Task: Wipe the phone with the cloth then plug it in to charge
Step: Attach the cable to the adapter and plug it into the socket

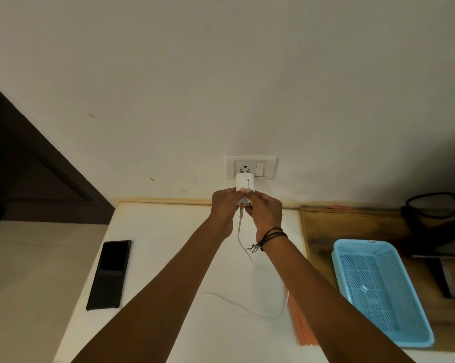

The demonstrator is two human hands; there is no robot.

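A black phone (pixel 108 275) lies screen up on the white table (pixel 168 258), at its left side, away from both hands. A white charger block (pixel 244 183) sits against the wall socket (pixel 251 167). My left hand (pixel 225 205) and my right hand (pixel 264 210) both pinch the charger from either side. A white cable (pixel 240 229) hangs from the charger's underside, runs down between my arms and loops over the table (pixel 247 310). An orange cloth (pixel 303 328) lies on the table, partly hidden under my right forearm.
A light blue perforated plastic basket (pixel 378 289) rests on a wooden surface (pixel 352 226) at the right. Dark objects with a black cord (pixel 435 218) sit at the far right. A dark wooden frame (pixel 38 158) stands at the left.
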